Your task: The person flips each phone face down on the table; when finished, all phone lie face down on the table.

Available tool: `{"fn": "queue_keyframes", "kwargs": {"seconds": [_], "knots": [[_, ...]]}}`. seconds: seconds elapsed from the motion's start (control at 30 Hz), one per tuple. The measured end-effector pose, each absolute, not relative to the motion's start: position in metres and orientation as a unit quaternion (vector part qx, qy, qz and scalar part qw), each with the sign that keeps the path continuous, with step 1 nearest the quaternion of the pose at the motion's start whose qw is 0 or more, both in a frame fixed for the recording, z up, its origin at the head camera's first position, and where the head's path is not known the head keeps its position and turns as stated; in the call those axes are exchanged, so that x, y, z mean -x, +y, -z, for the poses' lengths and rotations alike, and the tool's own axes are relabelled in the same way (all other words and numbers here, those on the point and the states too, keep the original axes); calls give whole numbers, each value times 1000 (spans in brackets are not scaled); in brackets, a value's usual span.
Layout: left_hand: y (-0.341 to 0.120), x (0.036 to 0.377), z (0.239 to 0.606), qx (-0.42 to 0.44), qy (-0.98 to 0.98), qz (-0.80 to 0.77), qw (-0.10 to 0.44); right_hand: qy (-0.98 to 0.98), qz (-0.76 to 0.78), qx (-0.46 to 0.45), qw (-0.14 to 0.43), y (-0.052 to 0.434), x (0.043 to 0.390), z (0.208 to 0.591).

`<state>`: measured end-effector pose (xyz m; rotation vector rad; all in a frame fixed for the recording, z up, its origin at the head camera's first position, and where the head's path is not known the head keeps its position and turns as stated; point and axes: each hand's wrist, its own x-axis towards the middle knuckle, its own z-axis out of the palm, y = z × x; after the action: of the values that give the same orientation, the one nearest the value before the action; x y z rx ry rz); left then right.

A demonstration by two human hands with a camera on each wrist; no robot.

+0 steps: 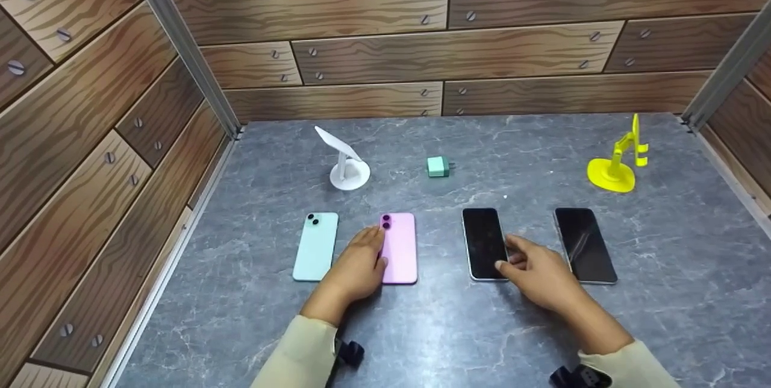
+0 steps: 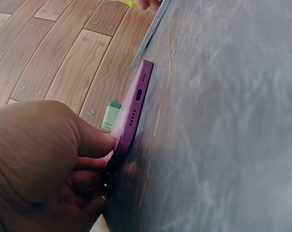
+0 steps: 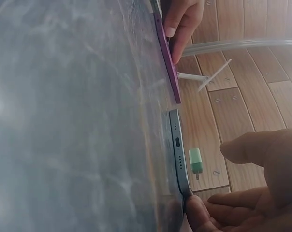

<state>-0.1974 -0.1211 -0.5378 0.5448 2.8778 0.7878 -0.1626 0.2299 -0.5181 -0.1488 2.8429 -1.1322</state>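
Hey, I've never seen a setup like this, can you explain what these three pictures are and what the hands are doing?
A person wears three cameras. The head view looks down on a grey marbled table. The wrist views look sideways along it.

On the table lie a mint phone, a pink phone, two black-screened phones, a white stand, a green charger plug and a yellow stand.

The left hand touches the pink phone's edge. The right hand touches the nearer black-screened phone. Neither phone is lifted.
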Motion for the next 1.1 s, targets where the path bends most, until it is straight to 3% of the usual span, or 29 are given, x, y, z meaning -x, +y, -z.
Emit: {"fn": "queue_keyframes", "kwargs": {"seconds": [0.27,0.53,0.8,1.1], "knots": [[-120,197,532,-160,946,-277,54,921,382,56,46,231,164,519],[-87,196,531,-162,953,-257,9,920,385,58,50,234,164,520],[-34,198,530,-227,951,-206,49,917,391,55,52,233,164,521],[7,197,537,-256,949,-175,52,916,395,56,48,234,164,520]]}}
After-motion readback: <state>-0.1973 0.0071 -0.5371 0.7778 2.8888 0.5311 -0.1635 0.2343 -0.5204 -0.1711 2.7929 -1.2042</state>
